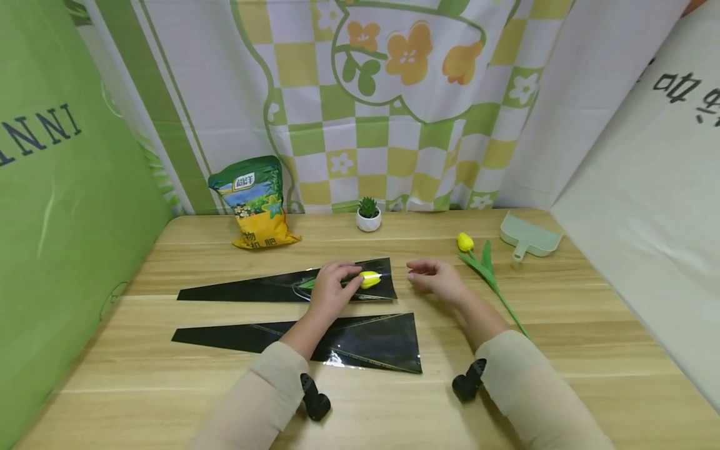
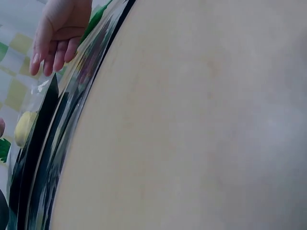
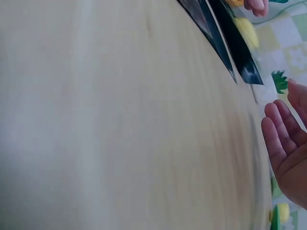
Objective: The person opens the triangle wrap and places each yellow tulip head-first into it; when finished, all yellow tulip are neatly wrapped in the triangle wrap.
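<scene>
A yellow tulip lies inside a black flower sleeve with a clear front, its bloom near the wide right end. My left hand is over this sleeve, with thumb and fingers apart just left of the bloom. To the right of the sleeve's wide end, my right hand hovers holding nothing, fingers loosely bent; the right wrist view shows its palm. A second black sleeve lies flat nearer me, partly under my left forearm. Another yellow tulip with green leaves lies beyond my right hand.
At the back left of the wooden table stands a fertilizer bag. A small succulent in a white pot is at the back middle. The pale green dustpan lies at the back right. Printed curtains enclose the table.
</scene>
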A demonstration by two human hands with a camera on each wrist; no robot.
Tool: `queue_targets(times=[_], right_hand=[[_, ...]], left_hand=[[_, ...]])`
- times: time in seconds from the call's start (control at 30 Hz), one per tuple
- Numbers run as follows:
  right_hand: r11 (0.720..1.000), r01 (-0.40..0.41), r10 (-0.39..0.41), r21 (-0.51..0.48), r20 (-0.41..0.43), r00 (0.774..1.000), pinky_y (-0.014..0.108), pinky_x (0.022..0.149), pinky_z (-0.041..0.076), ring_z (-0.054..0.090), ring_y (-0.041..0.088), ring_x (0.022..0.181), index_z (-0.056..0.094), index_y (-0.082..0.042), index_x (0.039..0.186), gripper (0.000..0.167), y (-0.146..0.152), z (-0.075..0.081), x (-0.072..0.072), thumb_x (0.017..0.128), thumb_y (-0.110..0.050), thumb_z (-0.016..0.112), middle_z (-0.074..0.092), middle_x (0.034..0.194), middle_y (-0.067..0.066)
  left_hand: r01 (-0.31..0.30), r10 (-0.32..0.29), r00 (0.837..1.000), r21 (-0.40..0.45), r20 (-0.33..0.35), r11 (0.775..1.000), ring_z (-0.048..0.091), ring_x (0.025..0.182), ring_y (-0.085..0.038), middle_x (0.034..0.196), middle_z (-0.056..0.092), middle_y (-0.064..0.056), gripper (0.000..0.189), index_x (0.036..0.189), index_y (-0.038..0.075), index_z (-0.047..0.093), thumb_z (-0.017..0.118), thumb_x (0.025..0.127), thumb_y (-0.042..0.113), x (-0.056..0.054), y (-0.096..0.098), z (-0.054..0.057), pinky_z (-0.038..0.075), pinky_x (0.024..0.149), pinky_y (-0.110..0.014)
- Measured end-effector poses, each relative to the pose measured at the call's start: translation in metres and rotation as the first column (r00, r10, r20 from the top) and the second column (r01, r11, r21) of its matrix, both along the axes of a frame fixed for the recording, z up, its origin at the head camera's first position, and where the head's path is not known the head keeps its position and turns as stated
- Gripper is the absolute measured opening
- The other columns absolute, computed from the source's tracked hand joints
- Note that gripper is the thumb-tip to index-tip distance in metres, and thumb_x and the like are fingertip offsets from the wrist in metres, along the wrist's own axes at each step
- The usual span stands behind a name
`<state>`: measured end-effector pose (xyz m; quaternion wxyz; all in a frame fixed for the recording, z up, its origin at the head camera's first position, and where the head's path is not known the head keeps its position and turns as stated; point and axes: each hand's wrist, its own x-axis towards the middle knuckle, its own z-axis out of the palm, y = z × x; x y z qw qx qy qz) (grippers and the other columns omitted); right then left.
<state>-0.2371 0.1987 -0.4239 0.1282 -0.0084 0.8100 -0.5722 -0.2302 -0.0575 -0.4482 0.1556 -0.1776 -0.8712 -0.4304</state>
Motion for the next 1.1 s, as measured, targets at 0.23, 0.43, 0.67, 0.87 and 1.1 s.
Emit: queue_targets(times=[0.23, 0.43, 0.67, 0.87, 1.1], right_hand=[[0.997, -0.010, 0.016, 0.078, -0.087, 0.996, 0.026, 0.085, 0.057, 0.062, -0.002, 0.092, 0.053, 0.004, 0.135, 0.049, 0.039, 0.016, 0.024, 0.097, -0.024, 0.063, 0.060, 0.129, 0.022], [0.989, 0.005, 0.017, 0.145, -0.146, 0.989, 0.021, 0.081, 0.056, 0.059, -0.007, 0.090, 0.052, 0.007, 0.134, 0.051, 0.068, 0.028, 0.046, 0.097, -0.028, 0.062, 0.059, 0.128, 0.026], [0.933, 0.078, -0.017, 0.351, -0.174, 0.985, 0.016, 0.077, 0.051, 0.055, -0.005, 0.092, 0.057, 0.001, 0.132, 0.047, 0.099, 0.031, 0.069, 0.097, -0.031, 0.061, 0.063, 0.127, 0.021], [0.906, 0.101, -0.017, 0.410, -0.202, 0.979, 0.018, 0.072, 0.051, 0.054, -0.009, 0.089, 0.058, 0.000, 0.131, 0.047, 0.121, 0.027, 0.085, 0.097, -0.032, 0.062, 0.066, 0.121, 0.020], [0.904, 0.105, -0.034, 0.415, -0.175, 0.984, 0.018, 0.070, 0.052, 0.051, -0.012, 0.086, 0.053, 0.001, 0.136, 0.053, 0.144, 0.019, 0.096, 0.097, -0.035, 0.061, 0.063, 0.120, 0.020]], left_hand=[[0.059, -0.060, 0.998, 0.035, 0.004, 0.998, 0.059, 0.114, -0.030, 0.117, 0.069, -0.011, 0.022, 0.107, 0.006, 0.075, 0.072, 0.089, 0.018, 0.019, -0.003, 0.002, 0.050, 0.096, -0.048], [0.157, -0.157, 0.988, 0.026, -0.008, 0.987, 0.061, 0.112, -0.028, 0.113, 0.070, -0.009, 0.022, 0.105, 0.005, 0.075, 0.074, 0.087, 0.016, 0.043, 0.005, -0.001, 0.050, 0.095, -0.045], [0.294, -0.287, 0.954, -0.090, 0.087, 0.951, 0.061, 0.111, -0.023, 0.113, 0.070, -0.004, 0.024, 0.109, 0.010, 0.075, 0.073, 0.088, 0.022, 0.063, 0.014, -0.002, 0.049, 0.099, -0.039], [0.316, -0.304, 0.949, -0.193, 0.089, 0.929, 0.060, 0.108, -0.022, 0.113, 0.069, -0.003, 0.027, 0.109, 0.011, 0.074, 0.074, 0.087, 0.026, 0.072, 0.011, -0.003, 0.048, 0.097, -0.039], [0.307, -0.302, 0.951, -0.305, 0.065, 0.902, 0.058, 0.105, -0.019, 0.108, 0.067, -0.002, 0.034, 0.112, 0.013, 0.074, 0.076, 0.085, 0.033, 0.072, 0.007, -0.007, 0.046, 0.097, -0.038]])
